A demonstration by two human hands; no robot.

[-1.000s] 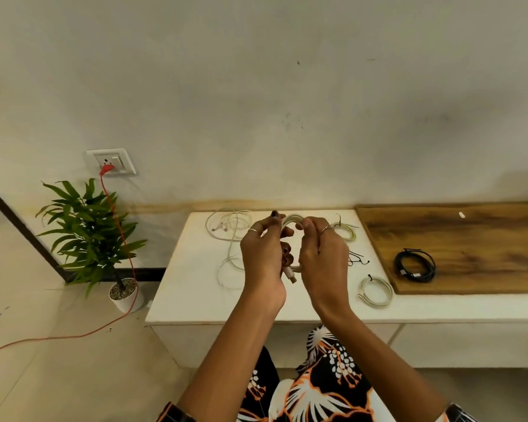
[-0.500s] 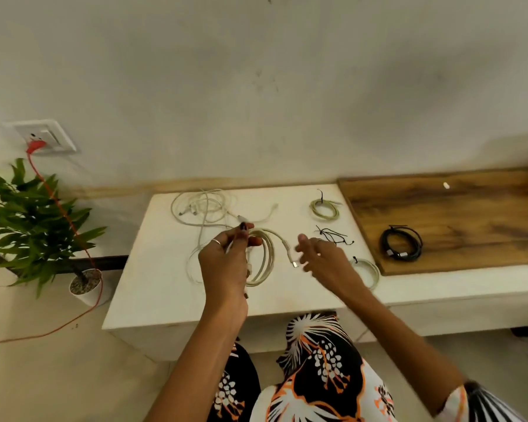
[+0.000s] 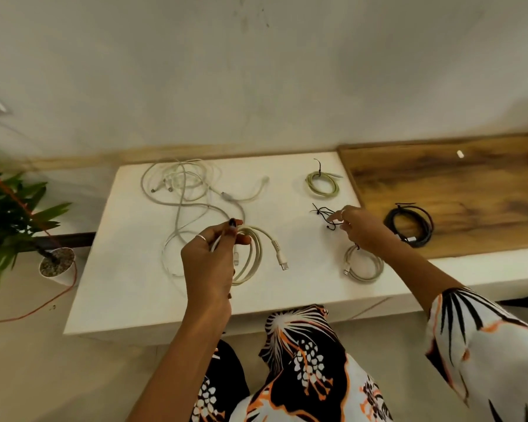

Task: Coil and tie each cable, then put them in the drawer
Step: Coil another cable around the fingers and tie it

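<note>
My left hand (image 3: 211,263) pinches a coiled white cable (image 3: 255,257) above the white table (image 3: 128,287); one plug end hangs free to the right. My right hand (image 3: 360,228) reaches to a small pile of black ties (image 3: 322,213) and pinches one between its fingertips. A tied greenish coil (image 3: 322,184) lies at the back. A tied white coil (image 3: 363,266) lies below my right wrist. A tied black coil (image 3: 409,225) rests on the wooden top (image 3: 470,184). Several loose white cables (image 3: 183,190) lie tangled at the back left.
A potted plant (image 3: 16,214) stands on the floor left of the table, with an orange cord (image 3: 43,306) trailing past it. A wall rises straight behind the table. A drawer seam (image 3: 369,309) shows on the table's front face.
The right hand let go of the white coil and moved right to the black ties. The left hand keeps the coil. The camera tilted down and drew closer.
</note>
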